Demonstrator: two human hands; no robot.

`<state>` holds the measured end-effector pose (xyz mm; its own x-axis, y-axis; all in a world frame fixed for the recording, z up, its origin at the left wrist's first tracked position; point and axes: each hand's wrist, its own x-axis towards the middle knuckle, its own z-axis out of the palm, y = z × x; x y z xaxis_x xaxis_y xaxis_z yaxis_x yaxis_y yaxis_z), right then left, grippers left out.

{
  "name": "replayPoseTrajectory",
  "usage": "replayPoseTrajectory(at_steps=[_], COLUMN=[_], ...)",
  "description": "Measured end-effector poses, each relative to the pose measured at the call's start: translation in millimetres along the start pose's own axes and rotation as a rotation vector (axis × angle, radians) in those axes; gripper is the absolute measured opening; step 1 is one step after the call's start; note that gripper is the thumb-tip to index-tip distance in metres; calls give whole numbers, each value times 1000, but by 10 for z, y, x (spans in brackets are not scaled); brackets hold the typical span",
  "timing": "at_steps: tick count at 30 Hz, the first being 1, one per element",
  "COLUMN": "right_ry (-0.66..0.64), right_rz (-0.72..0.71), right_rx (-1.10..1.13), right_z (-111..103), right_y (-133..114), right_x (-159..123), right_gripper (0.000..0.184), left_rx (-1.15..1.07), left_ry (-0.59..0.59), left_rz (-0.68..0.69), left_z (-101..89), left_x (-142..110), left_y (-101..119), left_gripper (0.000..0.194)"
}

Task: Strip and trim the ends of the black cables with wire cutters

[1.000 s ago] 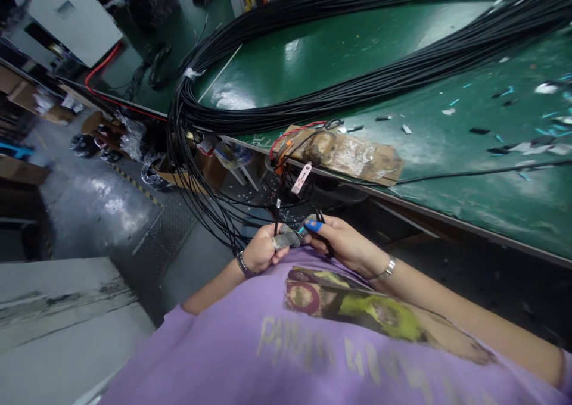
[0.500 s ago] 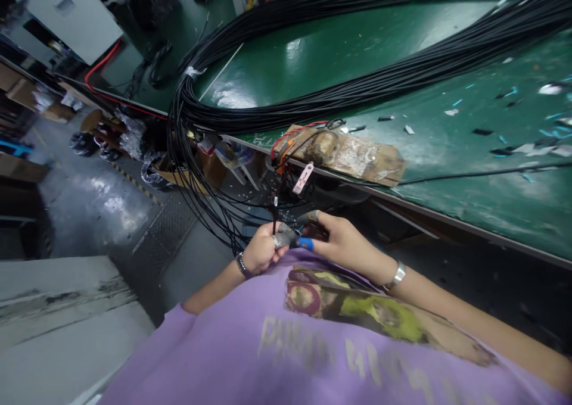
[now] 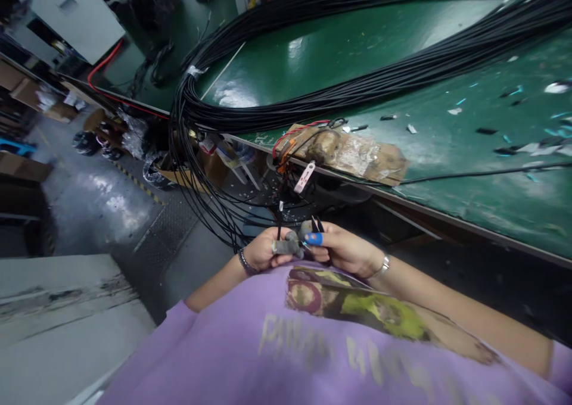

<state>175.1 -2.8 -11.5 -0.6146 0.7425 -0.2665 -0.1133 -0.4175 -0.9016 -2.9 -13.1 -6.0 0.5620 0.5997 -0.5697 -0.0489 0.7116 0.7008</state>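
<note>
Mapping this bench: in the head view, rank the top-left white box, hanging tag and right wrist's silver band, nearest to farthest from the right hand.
1. Silver band, just behind the right hand.
2. Hanging tag, ahead left.
3. White box, far left.

Workbench [image 3: 348, 59]: green top, glossy, scuffed. Thick bundle of black cables [image 3: 286, 118] looped across it, spilling over near edge at left. Taped cardboard piece [image 3: 386, 162] flat at near edge; single black cable [image 3: 482, 173] running right from it. Right: scattered black offcuts [image 3: 486, 131], white scraps [image 3: 557, 87], blue slivers [image 3: 460, 102]. Far left: white-cased box [image 3: 84, 24].
</note>
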Motion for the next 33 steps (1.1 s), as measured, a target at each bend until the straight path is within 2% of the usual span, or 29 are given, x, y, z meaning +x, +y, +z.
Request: replayPoseTrajectory(at_steps=[2, 4, 6, 8, 10, 11, 12, 15, 17, 18, 20, 23, 25, 26, 28, 31, 33], right_ry=[139, 262, 262, 198, 184, 186, 182, 63, 6, 21, 144, 366, 397, 392, 335, 206, 108], right_rz=[-103, -189, -171, -121, -94, -87, -78, -30, 6, 14, -21, -137, -158, -144, -76, 37, 85], right_rx=[-367, -893, -1303, -1479, -1398, -1255, -1053, -271, 47, 86, -74, -704, -957, -944, -733, -288, 15], right_z=[6, 39, 81, 98, 69, 43, 17, -25, -18, -12, -11, -21, -22, -22, -25, -31, -30], right_y=[-45, -123, -197, -241, -241, -224, -196, -69, 3, 19, 7, -64, -85, -79, -42, 35, 68], right_x=[18, 36, 58, 82, 96, 95, 89, 55, 43, 45, 64, 92, 94, 92, 83, 70, 63], right_gripper=[26, 13, 6, 11, 8, 5, 4, 26, 35, 37, 34, 21, 17, 17, 19, 32, 41], left_rx=[-6, -11, -45, -79, -51, -22, 4, 0, -58, -87, -108, 16, 130, 166, 171, 47, -55], left_ry=[132, 281, 362, 386, 376, 354, 315, 96, -35, -52, 35, 294, 389, 394, 335, 107, -7], left_rz=[13, -7, -69, -120, -121, -94, -56, 38, 37, 32, 26, -10, -47, -56, -22, 48, 46], left_z=[44, 110, 169, 198, 185, 165, 137, 45, 9, 7, 33, 115, 151, 154, 128, 40, -12], left_x=[29, 71, 112, 135, 132, 121, 106, 69, 79, 97, 151, 229, 244, 238, 199, 119, 81], left_y=[8, 30, 58, 77, 77, 70, 60, 23, 2, -7, -18, -30, -39, -44, -53, -57, -52], left_gripper=[32, 24, 17, 13, 14, 18, 22, 39, 47, 49, 44, 24, 16, 15, 19, 32, 37])
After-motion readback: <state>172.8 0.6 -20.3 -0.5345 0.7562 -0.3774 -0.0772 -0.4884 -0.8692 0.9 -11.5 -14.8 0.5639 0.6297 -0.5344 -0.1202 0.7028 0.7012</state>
